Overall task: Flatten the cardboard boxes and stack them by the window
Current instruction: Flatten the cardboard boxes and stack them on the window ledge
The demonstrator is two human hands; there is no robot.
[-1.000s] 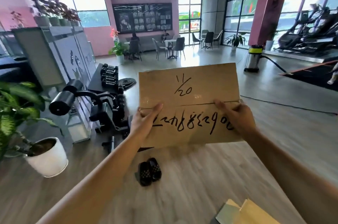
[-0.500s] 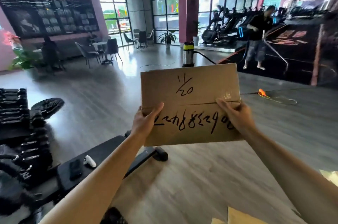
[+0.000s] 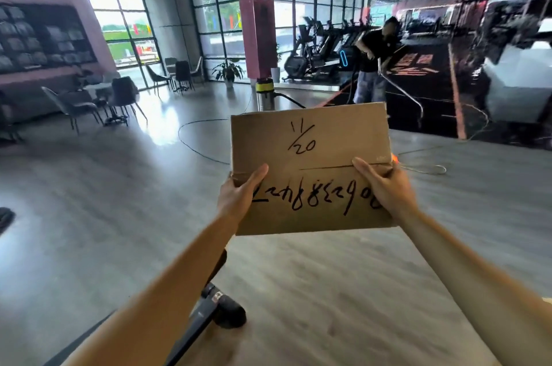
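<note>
The view is being swung rightward since a second ago: the plants and weight rack are gone, and the windows point(image 3: 125, 28) are now being faced, so carrying seems underway. The flattened cardboard box point(image 3: 310, 168) is being gripped chest-high, between the left hand point(image 3: 239, 198) and right hand point(image 3: 385, 186). Its back face is being hidden, and the room's right side is being blurred.

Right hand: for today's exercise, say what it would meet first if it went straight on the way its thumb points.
The right hand already grips the cardboard box; its thumb points up-left across that face, so probably only more cardboard.
</note>
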